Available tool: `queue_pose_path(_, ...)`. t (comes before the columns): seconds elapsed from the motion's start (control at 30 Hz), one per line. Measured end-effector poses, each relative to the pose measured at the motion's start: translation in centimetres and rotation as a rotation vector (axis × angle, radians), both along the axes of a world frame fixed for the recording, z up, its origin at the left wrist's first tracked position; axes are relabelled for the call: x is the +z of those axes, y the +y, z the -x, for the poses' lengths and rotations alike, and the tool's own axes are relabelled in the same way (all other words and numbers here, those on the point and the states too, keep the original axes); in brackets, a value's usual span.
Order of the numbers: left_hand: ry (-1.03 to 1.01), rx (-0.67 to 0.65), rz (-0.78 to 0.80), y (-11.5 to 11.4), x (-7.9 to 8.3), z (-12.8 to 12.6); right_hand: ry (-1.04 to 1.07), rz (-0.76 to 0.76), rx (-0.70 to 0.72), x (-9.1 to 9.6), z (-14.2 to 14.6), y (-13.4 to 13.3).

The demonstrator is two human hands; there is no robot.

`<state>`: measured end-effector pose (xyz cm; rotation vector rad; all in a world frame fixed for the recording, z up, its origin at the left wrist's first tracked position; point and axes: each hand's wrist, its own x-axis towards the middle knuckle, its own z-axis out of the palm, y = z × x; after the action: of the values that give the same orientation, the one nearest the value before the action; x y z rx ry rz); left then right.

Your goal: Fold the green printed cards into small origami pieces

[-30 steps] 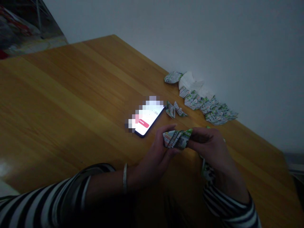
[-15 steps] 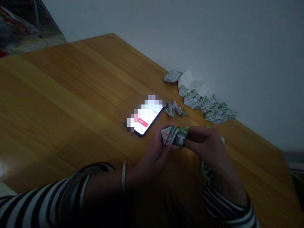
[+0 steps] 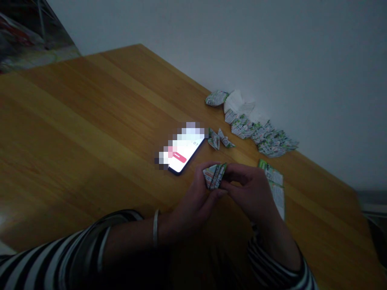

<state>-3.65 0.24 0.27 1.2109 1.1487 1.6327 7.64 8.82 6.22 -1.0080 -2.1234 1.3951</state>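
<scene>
Between my two hands is a small folded piece of printed paper [image 3: 213,176], its visible face roughly triangular. My left hand [image 3: 198,197] grips it from the left and below, with the thumb along its lower edge. The fingers of my right hand [image 3: 249,187] are pinched on its right side, and they hide part of it. Just beyond, two small folded paper pieces [image 3: 214,139] lie beside a lit phone [image 3: 184,151]. A flat printed paper stack [image 3: 275,177] lies to the right, partly behind my right hand.
A long row of folded paper pieces [image 3: 272,139] runs along the table edge by the pale wall [image 3: 256,48]. At its far end lie white paper pieces [image 3: 234,100]. The wooden table [image 3: 90,121] stretches away to the left.
My right hand has moved left, closer to my left hand. Less of the folded paper shows now, and the flat paper stack on the right has come into view.
</scene>
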Motion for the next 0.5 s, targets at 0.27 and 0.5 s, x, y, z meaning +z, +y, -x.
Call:
queue_pose_path(0.27, -0.088, 0.062, 0.052, -0.4, 0.0, -0.5, -0.042, 0.088, 0.078, 2.0, -1.2, 2.6)
queue_pose_path(0.5, -0.192, 0.137, 0.05, -0.1, -0.2, -0.5, -0.523, -0.658, -0.097, 0.1, 3.8, 7.3)
